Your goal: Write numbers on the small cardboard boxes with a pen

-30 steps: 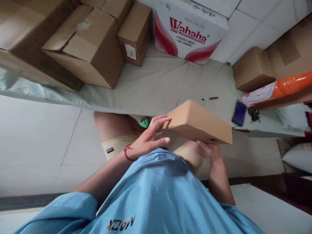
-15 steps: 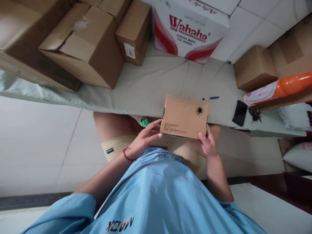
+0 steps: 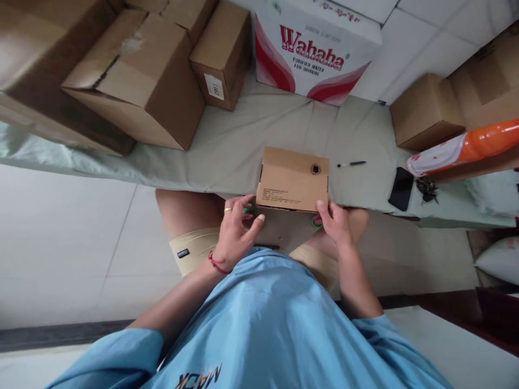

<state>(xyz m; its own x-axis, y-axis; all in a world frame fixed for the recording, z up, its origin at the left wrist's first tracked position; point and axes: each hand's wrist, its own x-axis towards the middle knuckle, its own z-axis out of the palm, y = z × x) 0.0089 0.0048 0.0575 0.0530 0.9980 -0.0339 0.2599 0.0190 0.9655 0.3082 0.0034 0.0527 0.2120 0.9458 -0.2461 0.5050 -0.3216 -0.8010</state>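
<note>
The right hand [image 3: 335, 224] has a closed grip on the near right corner of a small cardboard box [image 3: 294, 181], thumb laid on the printed upper face and fingers bent around the side and below. The box sits at the centre of the frame, over the near edge of the cloth-covered counter [image 3: 227, 143], with its round hole toward the upper right and lines of small dark print along the lower left.

The left hand [image 3: 237, 229] is open, thumb spread well away from loosely bent fingers, with nothing in its grip. It is just beside the box's near left corner; from this angle I cannot tell whether a fingertip touches the cardboard. It wears a ring [image 3: 228, 209] and a red bracelet [image 3: 218, 263].

Right of the box lies a pen [image 3: 351, 163]; farther toward the right edge of the frame are a black phone [image 3: 401, 188] and a bunch of keys [image 3: 426, 190]. A red-and-white Wahaha carton [image 3: 312, 59] stands at the top centre, and larger brown boxes [image 3: 168, 97] fill the upper left.
</note>
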